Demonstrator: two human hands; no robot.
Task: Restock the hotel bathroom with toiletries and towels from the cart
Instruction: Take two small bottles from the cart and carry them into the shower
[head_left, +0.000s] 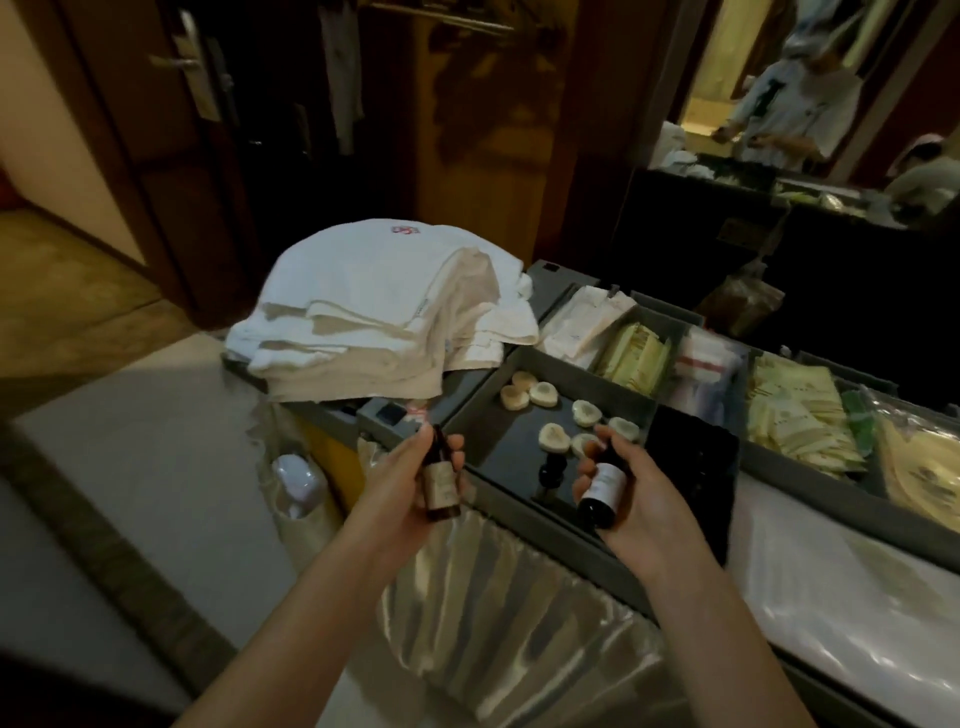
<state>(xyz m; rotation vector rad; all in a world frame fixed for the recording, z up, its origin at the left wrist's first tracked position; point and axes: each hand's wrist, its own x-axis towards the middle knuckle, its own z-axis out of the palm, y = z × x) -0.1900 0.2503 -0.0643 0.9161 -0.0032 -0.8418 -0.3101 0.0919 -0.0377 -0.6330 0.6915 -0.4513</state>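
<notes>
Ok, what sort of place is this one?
Probably a hotel room entrance, beside a housekeeping cart. Folded towels are piled on it, its trays hold soaps and sachets, and the left hand grips a brown bottle, the right hand a dark bottle.
</notes>
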